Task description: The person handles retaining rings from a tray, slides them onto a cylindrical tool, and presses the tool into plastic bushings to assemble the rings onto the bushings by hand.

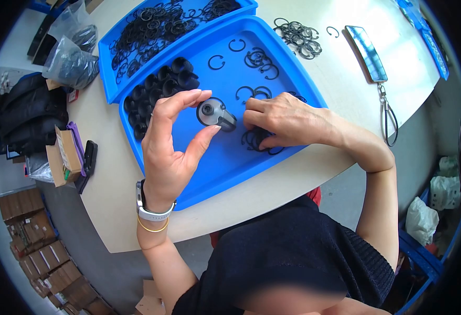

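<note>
My left hand (166,152) is closed on a grey cylindrical part (220,114) with a black rim and a round hole in its end face, gripped between thumb and fingertips above the blue tray (209,170). To its right, my right hand (288,122) reaches into the tray with curled fingers over a pile of black open snap rings (252,140). Its fingertips are partly hidden, so whether a ring is between them cannot be seen. Several black cup-shaped parts (159,86) stand grouped on the tray's left side. Loose rings (216,62) lie farther back in it.
Behind sits a second blue tray (104,65) heaped with black rings. On the table are another ring pile (298,38), a phone (366,52) with a strap, plastic bags (70,63) and a small cardboard box (62,157). Cartons (57,262) are stacked at lower left.
</note>
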`<action>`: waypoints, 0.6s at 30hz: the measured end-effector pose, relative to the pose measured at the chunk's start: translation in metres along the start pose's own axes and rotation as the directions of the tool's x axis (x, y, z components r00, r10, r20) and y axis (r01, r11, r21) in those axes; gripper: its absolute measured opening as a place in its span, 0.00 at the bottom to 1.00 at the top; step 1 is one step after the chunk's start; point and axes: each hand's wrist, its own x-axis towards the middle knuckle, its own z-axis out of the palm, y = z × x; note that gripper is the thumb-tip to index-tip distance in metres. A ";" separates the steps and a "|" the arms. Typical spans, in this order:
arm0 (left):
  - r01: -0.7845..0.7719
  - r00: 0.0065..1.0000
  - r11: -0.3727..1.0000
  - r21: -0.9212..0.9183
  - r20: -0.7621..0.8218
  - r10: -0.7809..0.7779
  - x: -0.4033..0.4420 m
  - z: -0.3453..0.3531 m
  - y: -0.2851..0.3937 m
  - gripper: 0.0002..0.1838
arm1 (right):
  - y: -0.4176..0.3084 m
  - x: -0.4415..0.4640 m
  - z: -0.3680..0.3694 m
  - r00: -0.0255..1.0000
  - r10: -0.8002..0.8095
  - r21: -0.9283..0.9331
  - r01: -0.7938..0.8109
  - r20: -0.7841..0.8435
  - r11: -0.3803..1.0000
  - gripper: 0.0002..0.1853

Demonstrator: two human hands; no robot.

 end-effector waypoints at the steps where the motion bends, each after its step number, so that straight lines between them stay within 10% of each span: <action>1: -0.003 1.000 1.000 0.004 0.002 0.003 0.000 0.000 0.000 0.30 | -0.001 0.000 -0.001 1.000 0.000 0.000 0.000 0.000 1.000 0.24; 18: 0.026 1.000 0.998 0.064 0.014 -0.027 0.003 -0.004 0.007 0.29 | 0.000 -0.003 -0.009 0.999 0.020 0.113 -0.025 0.046 0.993 0.21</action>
